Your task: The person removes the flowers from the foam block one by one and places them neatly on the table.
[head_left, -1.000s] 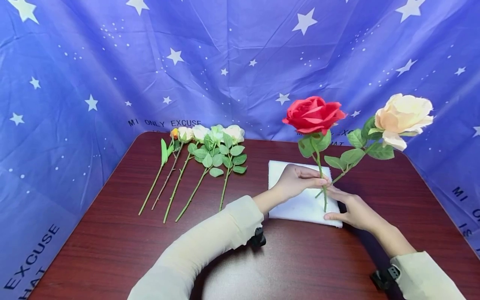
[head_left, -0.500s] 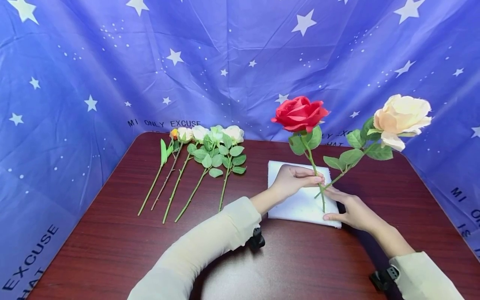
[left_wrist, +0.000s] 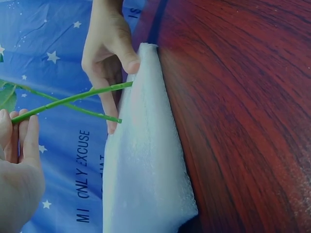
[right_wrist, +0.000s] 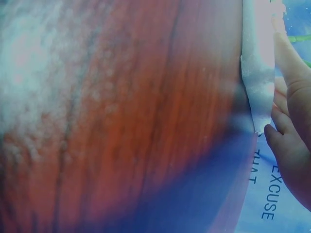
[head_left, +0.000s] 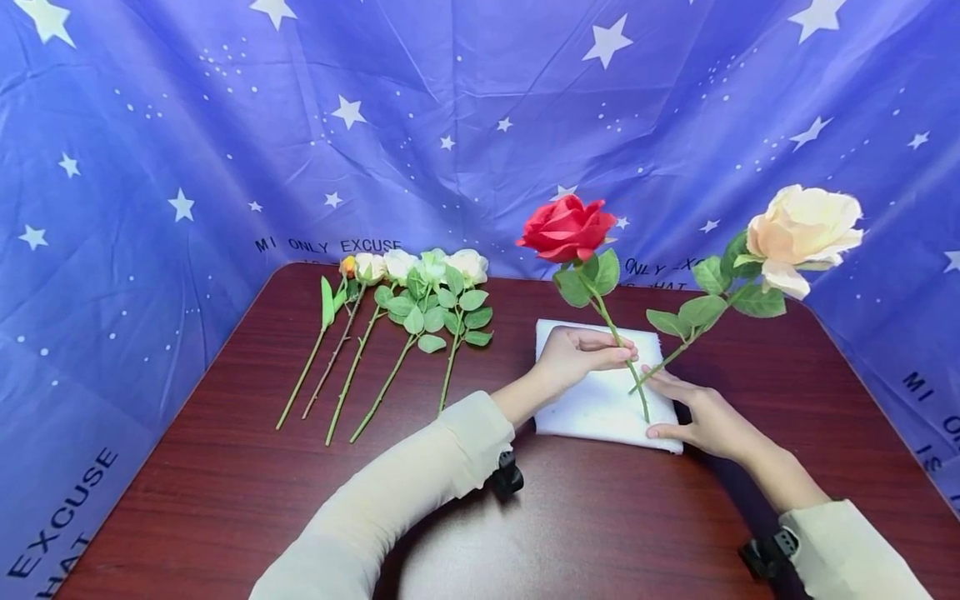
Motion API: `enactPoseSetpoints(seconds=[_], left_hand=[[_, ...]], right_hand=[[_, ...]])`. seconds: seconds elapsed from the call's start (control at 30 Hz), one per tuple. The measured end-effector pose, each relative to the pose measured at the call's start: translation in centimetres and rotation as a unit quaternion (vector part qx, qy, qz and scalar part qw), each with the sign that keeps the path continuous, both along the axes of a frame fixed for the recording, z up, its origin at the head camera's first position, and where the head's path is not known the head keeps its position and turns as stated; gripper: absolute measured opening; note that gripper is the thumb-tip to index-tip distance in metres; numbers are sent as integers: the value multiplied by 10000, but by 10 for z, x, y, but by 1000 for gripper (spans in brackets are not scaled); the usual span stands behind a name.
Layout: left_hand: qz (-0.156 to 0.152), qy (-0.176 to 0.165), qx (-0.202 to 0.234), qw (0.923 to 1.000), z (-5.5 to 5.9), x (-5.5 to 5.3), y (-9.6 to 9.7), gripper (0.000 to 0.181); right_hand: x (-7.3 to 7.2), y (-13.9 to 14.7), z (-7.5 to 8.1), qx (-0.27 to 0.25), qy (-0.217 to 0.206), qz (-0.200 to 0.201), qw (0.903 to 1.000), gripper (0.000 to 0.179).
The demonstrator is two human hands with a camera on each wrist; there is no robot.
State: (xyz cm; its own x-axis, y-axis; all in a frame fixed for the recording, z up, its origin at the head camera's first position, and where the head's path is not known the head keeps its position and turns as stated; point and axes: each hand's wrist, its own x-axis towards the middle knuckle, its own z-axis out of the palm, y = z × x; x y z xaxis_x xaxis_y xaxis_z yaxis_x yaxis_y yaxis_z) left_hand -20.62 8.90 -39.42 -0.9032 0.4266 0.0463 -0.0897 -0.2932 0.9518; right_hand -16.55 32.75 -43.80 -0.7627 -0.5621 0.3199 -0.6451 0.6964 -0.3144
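My left hand (head_left: 572, 360) pinches the green stem of a red rose (head_left: 567, 229) between thumb and fingers. The rose leans left, and its lower stem end meets the top of a white foam block (head_left: 585, 412). A peach rose (head_left: 802, 233) slants up to the right from the block, its stem crossing the red rose's low down. At the block's right end, my right hand (head_left: 708, 423) rests on the foam with thumb and fingers spread around the stem ends. In the left wrist view both stems (left_wrist: 73, 99) reach the foam beside the right hand's fingers (left_wrist: 127, 60).
On the left of the dark red table (head_left: 247, 508) several flowers lie in a row: an orange bud (head_left: 348, 267), a pale pink rose (head_left: 370, 269) and white ones (head_left: 468, 267). A blue star-printed curtain (head_left: 450, 100) surrounds the table's back and sides.
The red rose's head has swung left, tilting its stem, while the stem's lower end stays at the same spot on the foam. My left hand has shifted slightly left; the right hand stays still.
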Motion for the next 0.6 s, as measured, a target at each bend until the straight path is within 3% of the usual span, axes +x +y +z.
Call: enactPoseSetpoints(seconds=[0.37, 0.43, 0.6], left_hand=[[32, 61, 32, 10000, -1, 0, -3, 25], [170, 297, -159, 9993, -14, -8, 2, 24], [381, 173, -180, 9990, -12, -9, 2, 22]], right_hand=[[0, 0, 1, -16, 4, 118, 9999, 73], [0, 0, 1, -4, -7, 126, 9999, 73], [0, -1, 2, 14, -63, 141, 9999, 73]])
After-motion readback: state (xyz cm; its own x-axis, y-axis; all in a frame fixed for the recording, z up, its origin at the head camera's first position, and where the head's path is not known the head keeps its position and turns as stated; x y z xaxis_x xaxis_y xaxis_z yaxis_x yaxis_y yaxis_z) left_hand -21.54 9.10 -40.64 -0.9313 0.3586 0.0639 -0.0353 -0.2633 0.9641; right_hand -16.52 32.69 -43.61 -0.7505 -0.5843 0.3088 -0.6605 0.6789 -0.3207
